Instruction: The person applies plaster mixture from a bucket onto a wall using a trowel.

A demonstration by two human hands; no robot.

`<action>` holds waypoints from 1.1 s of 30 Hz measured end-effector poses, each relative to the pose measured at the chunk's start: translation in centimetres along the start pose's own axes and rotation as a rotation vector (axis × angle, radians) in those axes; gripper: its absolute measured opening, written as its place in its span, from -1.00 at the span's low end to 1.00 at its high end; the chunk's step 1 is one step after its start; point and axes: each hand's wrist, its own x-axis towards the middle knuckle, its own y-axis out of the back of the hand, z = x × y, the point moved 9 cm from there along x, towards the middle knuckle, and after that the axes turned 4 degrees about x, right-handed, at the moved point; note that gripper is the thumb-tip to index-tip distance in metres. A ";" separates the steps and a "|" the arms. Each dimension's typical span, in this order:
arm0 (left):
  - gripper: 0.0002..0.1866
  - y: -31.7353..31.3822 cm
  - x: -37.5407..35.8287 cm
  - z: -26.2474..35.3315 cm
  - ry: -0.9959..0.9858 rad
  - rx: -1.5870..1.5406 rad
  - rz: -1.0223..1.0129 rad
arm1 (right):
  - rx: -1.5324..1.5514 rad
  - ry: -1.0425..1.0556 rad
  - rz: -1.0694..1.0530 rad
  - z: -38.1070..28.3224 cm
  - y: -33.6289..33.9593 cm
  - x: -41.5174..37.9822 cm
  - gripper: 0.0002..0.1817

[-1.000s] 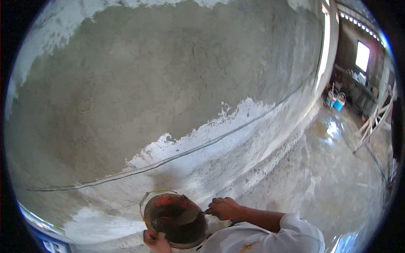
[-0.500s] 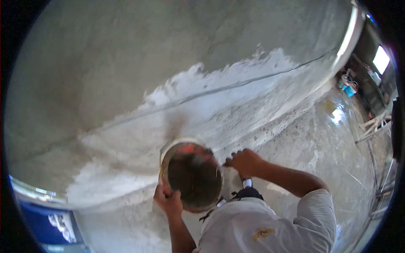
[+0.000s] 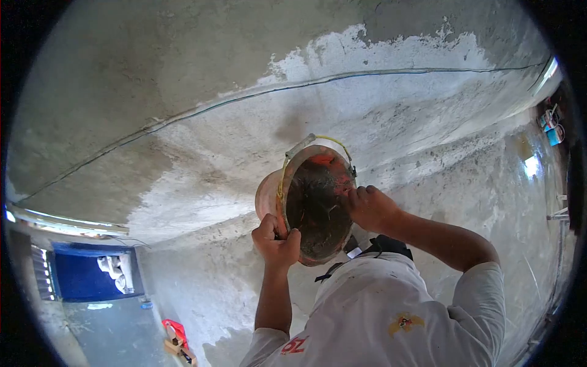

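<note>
Gripping bucket (image 3: 267, 197) at its left rim: left hand (image 3: 277, 244). Right hand (image 3: 372, 209): curled at right rim; cannot tell what it grasps. Bucket tilted, frame centre, dark contents (image 3: 315, 237) inside. Cable (image 3: 367, 73): upper frame.

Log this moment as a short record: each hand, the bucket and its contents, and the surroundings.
Left hand: gripping the bucket at its left rim
Right hand: curled at the bucket's right side; whether it holds a tool is unclear
Bucket position: tilted, mouth toward the camera, handle raised
Contents: dark material
Wall: patchy grey and white, cable running across
Lower left: red item on the floor
</note>
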 end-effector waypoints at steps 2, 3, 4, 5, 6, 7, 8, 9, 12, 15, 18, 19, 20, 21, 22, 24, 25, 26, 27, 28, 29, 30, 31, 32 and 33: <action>-0.71 0.2 0.1 -0.6 0.025 0.038 -0.011 | 0.038 0.035 0.096 -1.2 0.6 0.1 -0.68; -0.71 0.3 0.1 -0.8 0.024 0.048 -0.020 | 0.063 0.068 0.185 -1.9 1.4 0.0 -0.63; -0.70 0.6 0.2 -1.2 0.047 0.033 -0.003 | 0.075 0.062 0.189 -2.5 1.4 -0.1 -0.63; -0.70 0.8 0.2 -1.5 0.072 0.017 0.015 | 0.132 0.070 0.157 -3.1 1.2 -0.1 -0.61; -0.70 0.8 0.3 -1.5 0.073 0.026 0.005 | 0.191 0.077 0.125 -3.6 1.0 -0.1 -0.58; -0.69 1.1 0.3 -1.6 0.082 0.013 0.008 | 0.206 0.071 0.126 -3.7 1.3 0.0 -0.58; -0.69 1.2 0.3 -1.7 0.086 -0.001 0.013 | 0.343 0.023 0.109 -3.1 1.5 0.2 -0.56; -0.69 1.0 0.4 -1.6 0.083 0.004 0.004 | 0.474 -0.027 0.095 -2.5 1.4 0.3 -0.54; -0.68 0.9 -0.1 -1.9 0.150 -0.005 0.017 | 0.710 -0.151 0.160 -0.8 -0.2 -0.2 -0.53; -0.67 1.3 -0.6 -2.6 0.219 0.066 0.061 | 0.926 -0.311 0.379 2.5 1.0 -2.4 -0.52; -0.64 1.6 -0.5 -2.2 0.308 -0.098 0.156 | 0.965 -0.472 0.331 5.5 1.2 -5.2 -0.55; -0.64 1.6 -0.6 -2.3 0.349 -0.199 0.204 | 0.970 -0.450 0.392 6.5 2.3 -6.2 -0.51; -0.63 1.4 -0.7 -2.4 0.388 -0.302 0.248 | 0.947 -0.451 0.401 7.4 2.9 -7.2 -0.51; -0.66 1.3 -0.5 -2.2 0.386 -0.301 0.277 | 0.955 -0.472 0.429 8.4 3.5 -8.4 -0.52; -0.66 0.8 -0.3 -1.8 0.374 -0.326 0.267 | 0.960 -0.497 0.460 9.3 4.2 -9.6 -0.52; -0.66 -0.3 -0.1 -1.3 0.384 -0.339 0.298 | 0.878 -0.516 0.482 10.9 5.8 -11.3 -0.54; -0.66 -1.4 0.4 -0.6 0.376 -0.376 0.273 | 0.902 -0.520 0.483 11.6 6.4 -12.2 -0.55; -0.66 -2.2 0.6 0.3 0.384 -0.394 0.300 | 0.920 -0.527 0.482 12.5 7.1 -13.4 -0.56; -0.66 -3.2 0.8 1.1 0.396 -0.417 0.332 | 0.846 -0.500 0.492 13.5 6.9 -14.4 -0.56; -0.66 -4.3 0.9 1.9 0.399 -0.441 0.316 | 0.873 -0.485 0.431 14.4 6.9 -15.1 -0.56; -0.66 -5.1 1.1 2.6 0.407 -0.401 0.318 | 0.854 -0.479 0.461 15.7 6.9 -16.1 -0.56; -0.67 -5.8 1.2 3.4 0.420 -0.352 0.328 | 0.844 -0.464 0.484 17.0 6.8 -17.1 -0.55; -0.67 -7.1 1.5 4.4 0.431 -0.367 0.334 | 0.822 -0.464 0.467 18.6 6.8 -18.1 -0.55; -0.66 -8.4 1.6 5.4 0.441 -0.378 0.347 | 0.796 -0.476 0.479 20.5 6.9 -19.2 -0.56; -0.65 -9.3 1.7 6.4 0.397 -0.359 0.352 | 0.773 -0.482 0.491 22.4 6.9 -20.3 -0.57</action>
